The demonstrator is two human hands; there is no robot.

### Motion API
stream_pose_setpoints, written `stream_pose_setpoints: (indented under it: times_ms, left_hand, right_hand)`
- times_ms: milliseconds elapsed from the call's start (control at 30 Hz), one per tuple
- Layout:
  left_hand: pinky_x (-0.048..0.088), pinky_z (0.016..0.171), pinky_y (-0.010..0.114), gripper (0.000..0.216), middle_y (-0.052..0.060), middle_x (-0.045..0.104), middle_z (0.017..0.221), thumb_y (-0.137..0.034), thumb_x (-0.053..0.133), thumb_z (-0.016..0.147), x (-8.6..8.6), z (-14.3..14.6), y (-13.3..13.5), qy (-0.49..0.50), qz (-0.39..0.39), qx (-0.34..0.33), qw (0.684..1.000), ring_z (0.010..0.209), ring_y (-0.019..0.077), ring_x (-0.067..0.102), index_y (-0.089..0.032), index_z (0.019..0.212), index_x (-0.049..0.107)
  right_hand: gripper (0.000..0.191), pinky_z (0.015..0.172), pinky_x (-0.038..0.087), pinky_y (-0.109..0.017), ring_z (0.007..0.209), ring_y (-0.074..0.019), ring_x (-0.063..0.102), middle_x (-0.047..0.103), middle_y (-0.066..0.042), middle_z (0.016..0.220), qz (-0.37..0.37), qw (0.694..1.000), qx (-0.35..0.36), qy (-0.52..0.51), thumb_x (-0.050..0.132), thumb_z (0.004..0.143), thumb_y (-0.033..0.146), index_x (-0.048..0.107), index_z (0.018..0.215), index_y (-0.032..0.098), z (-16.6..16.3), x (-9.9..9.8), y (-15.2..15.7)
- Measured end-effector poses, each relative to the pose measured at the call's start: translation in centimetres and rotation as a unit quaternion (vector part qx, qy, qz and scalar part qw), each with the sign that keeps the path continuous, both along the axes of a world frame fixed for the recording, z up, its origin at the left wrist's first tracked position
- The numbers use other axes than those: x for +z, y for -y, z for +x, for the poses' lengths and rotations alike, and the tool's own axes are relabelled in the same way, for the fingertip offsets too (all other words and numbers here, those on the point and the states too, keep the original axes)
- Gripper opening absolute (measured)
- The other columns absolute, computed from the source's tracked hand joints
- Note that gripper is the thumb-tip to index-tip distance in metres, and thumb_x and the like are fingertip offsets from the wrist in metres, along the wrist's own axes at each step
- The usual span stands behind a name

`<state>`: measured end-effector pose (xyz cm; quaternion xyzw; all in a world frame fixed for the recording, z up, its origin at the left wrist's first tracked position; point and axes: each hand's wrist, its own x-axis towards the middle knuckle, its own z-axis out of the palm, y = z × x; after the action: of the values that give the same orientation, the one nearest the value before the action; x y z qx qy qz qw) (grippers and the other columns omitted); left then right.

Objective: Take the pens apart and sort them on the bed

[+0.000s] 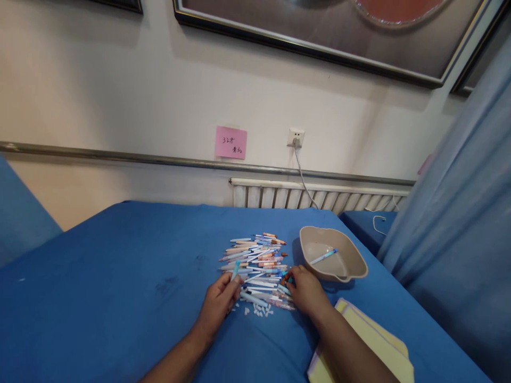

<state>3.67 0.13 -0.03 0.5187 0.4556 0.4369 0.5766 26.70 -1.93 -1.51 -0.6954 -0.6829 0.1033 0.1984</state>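
A heap of pens and pen parts [257, 259] lies on the blue cloth-covered table [120, 276]. My left hand [219, 302] is closed on a light blue pen barrel [235, 269], held upright at the heap's near left edge. Pinching fingers of my right hand [305, 290] grip a small pen piece [284, 278] at the heap's right edge. Small white caps [261, 310] are scattered between my two hands. A beige bowl [351, 263] to the right holds one blue-and-white pen [324, 257].
A yellow folded cloth [379, 346] lies under my right forearm near the front right edge. A blue curtain [459, 213] hangs at the right. Behind the table are a radiator [319, 197], a wall socket [296, 138] with a cable, and a pink note [230, 142].
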Motion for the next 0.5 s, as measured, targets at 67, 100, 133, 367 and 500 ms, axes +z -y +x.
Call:
stream_pose_setpoints:
  times_ms: [67, 100, 133, 367, 500]
  left_hand:
    - [0.022, 0.035, 0.016, 0.038, -0.008, 0.043, 0.047, -0.054, 0.059, 0.07, 0.1, 0.1, 0.1, -0.011, 0.008, 0.0, 1.0, 0.035, 0.0047, 0.032, -0.017, 0.068, 0.051]
    - [0.022, 0.035, 0.016, 0.038, -0.008, 0.042, 0.046, -0.054, 0.059, 0.07, 0.2, 0.1, 0.2, -0.015, 0.011, 0.001, 1.0, 0.035, 0.0051, 0.032, -0.017, 0.067, 0.051]
    - [0.022, 0.036, 0.017, 0.038, -0.008, 0.042, 0.046, -0.054, 0.059, 0.07, 0.2, 0.1, 0.3, -0.02, 0.013, 0.001, 1.0, 0.035, 0.0053, 0.032, -0.017, 0.067, 0.051]
    - [0.023, 0.038, 0.017, 0.035, -0.008, 0.042, 0.048, -0.05, 0.058, 0.074, -0.1, 0.2, 0.4, -0.043, 0.042, -0.009, 0.998, 0.039, 0.0058, 0.032, -0.017, 0.065, 0.05]
    - [0.022, 0.039, 0.017, 0.034, -0.008, 0.04, 0.048, -0.05, 0.057, 0.074, -0.5, 0.2, 0.4, -0.037, 0.043, -0.004, 0.998, 0.039, 0.0061, 0.031, -0.018, 0.066, 0.05]
  right_hand:
    - [0.014, 0.078, 0.038, -0.025, 0.088, -0.0184, 0.057, 0.061, -0.006, 0.092, 0.0, 1.0, 0.013, -0.016, 0.054, 0.077, 0.016, 0.06, 0.088, 0.019, -0.1, -0.1, -0.1]
    - [0.016, 0.078, 0.038, -0.025, 0.088, -0.0183, 0.057, 0.061, -0.006, 0.092, 0.001, 1.0, 0.018, -0.019, 0.054, 0.076, 0.014, 0.06, 0.089, 0.019, -0.1, -0.2, -0.2]
    - [0.018, 0.078, 0.038, -0.025, 0.088, -0.0184, 0.057, 0.061, -0.006, 0.092, 0.002, 1.0, 0.022, -0.02, 0.053, 0.075, 0.013, 0.059, 0.091, 0.019, -0.1, -0.3, -0.2]
    - [0.026, 0.076, 0.038, -0.024, 0.087, -0.0176, 0.057, 0.062, -0.005, 0.091, -0.004, 0.996, 0.046, -0.072, 0.052, 0.071, 0.007, 0.056, 0.095, 0.018, 0.3, -0.9, -0.7]
    - [0.026, 0.073, 0.038, -0.023, 0.083, -0.0166, 0.057, 0.062, -0.004, 0.089, -0.011, 0.995, 0.048, -0.088, 0.052, 0.069, 0.005, 0.055, 0.091, 0.018, 0.5, -1.2, -0.8]
